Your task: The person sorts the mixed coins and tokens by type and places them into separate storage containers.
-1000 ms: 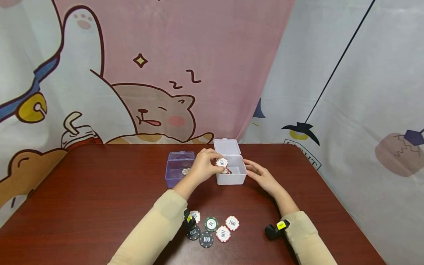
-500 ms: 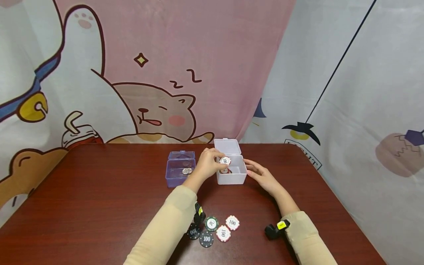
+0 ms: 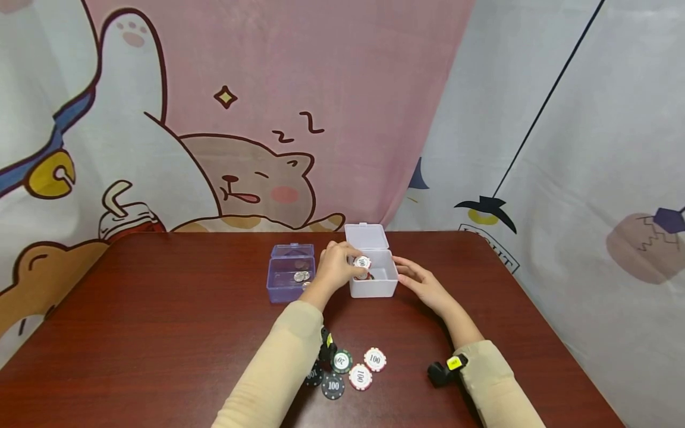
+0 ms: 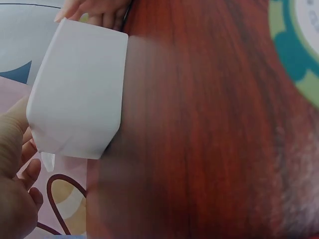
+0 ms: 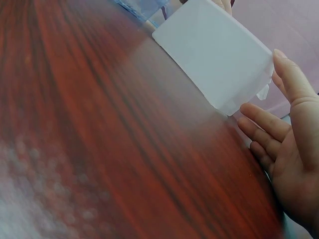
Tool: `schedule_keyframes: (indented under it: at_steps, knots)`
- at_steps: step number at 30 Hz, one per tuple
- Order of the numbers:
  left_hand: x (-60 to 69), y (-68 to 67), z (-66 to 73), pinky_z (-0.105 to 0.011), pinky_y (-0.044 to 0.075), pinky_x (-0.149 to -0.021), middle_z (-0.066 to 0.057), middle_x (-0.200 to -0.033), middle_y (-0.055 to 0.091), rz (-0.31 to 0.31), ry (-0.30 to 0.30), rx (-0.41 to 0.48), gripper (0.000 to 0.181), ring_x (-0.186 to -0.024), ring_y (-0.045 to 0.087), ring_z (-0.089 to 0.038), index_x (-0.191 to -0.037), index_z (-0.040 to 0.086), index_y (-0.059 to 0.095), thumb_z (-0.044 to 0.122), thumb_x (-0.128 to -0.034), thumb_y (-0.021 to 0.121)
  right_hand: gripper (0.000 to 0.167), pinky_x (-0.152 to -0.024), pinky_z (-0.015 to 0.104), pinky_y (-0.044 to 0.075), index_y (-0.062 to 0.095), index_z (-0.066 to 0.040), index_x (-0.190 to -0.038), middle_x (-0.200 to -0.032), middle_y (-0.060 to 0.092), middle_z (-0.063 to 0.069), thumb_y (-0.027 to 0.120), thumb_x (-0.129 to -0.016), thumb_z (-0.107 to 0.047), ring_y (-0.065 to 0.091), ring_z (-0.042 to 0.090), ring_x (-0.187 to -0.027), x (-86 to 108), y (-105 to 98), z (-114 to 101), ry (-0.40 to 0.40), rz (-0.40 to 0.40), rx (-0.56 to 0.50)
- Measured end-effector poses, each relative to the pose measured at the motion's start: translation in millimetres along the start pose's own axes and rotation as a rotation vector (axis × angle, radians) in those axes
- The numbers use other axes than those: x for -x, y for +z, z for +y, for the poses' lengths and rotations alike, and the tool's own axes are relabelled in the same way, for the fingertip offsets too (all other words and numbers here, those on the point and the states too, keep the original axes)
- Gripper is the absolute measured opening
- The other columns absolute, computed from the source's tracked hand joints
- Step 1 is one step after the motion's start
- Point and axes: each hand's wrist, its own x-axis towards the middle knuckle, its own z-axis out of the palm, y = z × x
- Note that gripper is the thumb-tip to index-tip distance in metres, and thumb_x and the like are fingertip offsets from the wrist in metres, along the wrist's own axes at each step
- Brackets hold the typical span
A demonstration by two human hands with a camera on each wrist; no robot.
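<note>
In the head view the left hand (image 3: 337, 266) pinches a white chip (image 3: 362, 263) marked 100 over the left part of the white box (image 3: 374, 289), whose lid (image 3: 366, 236) stands raised at the back. Other chips lie inside, partly covered by the fingers. The right hand (image 3: 425, 288) rests its fingertips on the box's right side. The right wrist view shows the right hand (image 5: 294, 149) with thumb and fingers spread at the white box (image 5: 214, 55). In the left wrist view the left hand (image 4: 17, 174) is beside the white box (image 4: 79, 89); its chip is hidden there.
A blue-purple clear box (image 3: 283, 294) with its lid raised holds several silvery coins (image 3: 301, 276), left of the left hand. Nearer the front lie a green chip (image 3: 341, 361), black chips (image 3: 333, 386) and white-red chips (image 3: 361, 377), partly under the left wrist camera.
The left hand and forearm have moved right, carrying the chip slightly right over the white box. The left wrist camera now covers a chip visible earlier. The right hand stays put.
</note>
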Motion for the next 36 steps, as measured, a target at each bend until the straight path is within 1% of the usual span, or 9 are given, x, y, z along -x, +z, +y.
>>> schedule_keyframes:
  at_steps: [5,11,15,19,20,23,26,31,36]
  knots:
    - [0.6,1.5,-1.2,-0.04,0.037,-0.085,0.002,-0.104,0.067,0.008,0.005,-0.022,0.039,-0.097,0.05,-0.021,-0.106,0.013,0.075,0.027,-0.0714,0.084,0.048,-0.099,0.056,0.033,0.039,0.003,-0.143,-0.13,0.05,0.031,0.053,-0.097,-0.002,0.046,0.043,-0.122,-0.8,0,0,-0.003,0.002,-0.008]
    - [1.5,-0.3,0.0,-0.042,0.037,-0.088,-0.003,-0.111,0.066,0.007,0.008,0.009,0.044,-0.101,0.05,-0.024,-0.112,0.009,0.072,0.027,-0.0734,0.083,0.049,-0.1,0.059,0.031,0.039,0.003,-0.143,-0.131,0.05,0.031,0.053,-0.097,-0.004,0.045,0.043,-0.122,-0.2,0,1,-0.008,0.001,-0.012]
    - [2.6,-8.0,4.4,-0.042,0.039,-0.088,-0.005,-0.111,0.066,0.033,0.076,0.064,0.045,-0.099,0.051,-0.024,-0.113,0.006,0.071,0.024,-0.0742,0.083,0.049,-0.099,0.058,0.032,0.039,0.003,-0.143,-0.131,0.05,0.03,0.054,-0.097,-0.005,0.046,0.042,-0.122,1.0,0,0,-0.007,-0.003,-0.01]
    - [6.1,-20.2,12.4,-0.038,0.041,-0.088,-0.006,-0.112,0.066,0.065,0.149,0.146,0.046,-0.1,0.052,-0.024,-0.114,0.004,0.07,0.023,-0.0743,0.083,0.049,-0.099,0.058,0.032,0.038,0.003,-0.143,-0.131,0.049,0.031,0.053,-0.097,-0.005,0.045,0.043,-0.122,1.3,-1,-2,-0.001,-0.001,-0.009]
    - [7.3,-23.1,14.4,-0.036,0.041,-0.087,-0.006,-0.112,0.066,0.069,0.157,0.165,0.047,-0.101,0.052,-0.023,-0.115,0.004,0.07,0.024,-0.0743,0.083,0.049,-0.099,0.059,0.032,0.038,0.003,-0.143,-0.131,0.049,0.031,0.053,-0.097,-0.005,0.045,0.043,-0.122,1.3,-1,-3,-0.002,-0.001,-0.009]
    - [12.6,-31.5,19.9,-0.035,0.043,-0.081,-0.005,-0.112,0.066,0.077,0.177,0.215,0.048,-0.099,0.052,-0.023,-0.116,0.005,0.069,0.023,-0.0741,0.083,0.049,-0.099,0.059,0.032,0.038,0.003,-0.143,-0.131,0.049,0.031,0.053,-0.097,-0.004,0.045,0.044,-0.122,0.9,-1,-3,-0.001,0.0,-0.013]
    - [19.3,-37.8,22.8,-0.037,0.045,-0.079,-0.003,-0.112,0.065,0.081,0.189,0.276,0.048,-0.096,0.051,-0.021,-0.116,0.005,0.069,0.022,-0.0745,0.083,0.049,-0.1,0.058,0.031,0.038,0.002,-0.143,-0.132,0.049,0.03,0.053,-0.097,-0.005,0.045,0.043,-0.122,1.1,-1,-2,0.009,-0.002,-0.009]
    - [33.4,-47.0,25.5,-0.041,0.046,-0.085,-0.002,-0.112,0.066,0.09,0.209,0.393,0.047,-0.099,0.052,-0.021,-0.116,0.004,0.069,0.018,-0.0739,0.084,0.049,-0.1,0.059,0.031,0.038,0.001,-0.144,-0.132,0.049,0.03,0.053,-0.097,-0.006,0.045,0.043,-0.123,0.9,-1,0,0.015,-0.002,-0.015]
    - [48.6,-53.2,25.2,-0.037,0.045,-0.085,0.0,-0.11,0.066,0.094,0.236,0.439,0.045,-0.099,0.053,-0.023,-0.114,0.006,0.07,0.014,-0.0725,0.084,0.049,-0.1,0.054,0.033,0.039,0.002,-0.143,-0.131,0.049,0.03,0.053,-0.097,-0.004,0.046,0.042,-0.122,0.2,0,1,0.002,0.004,-0.019]
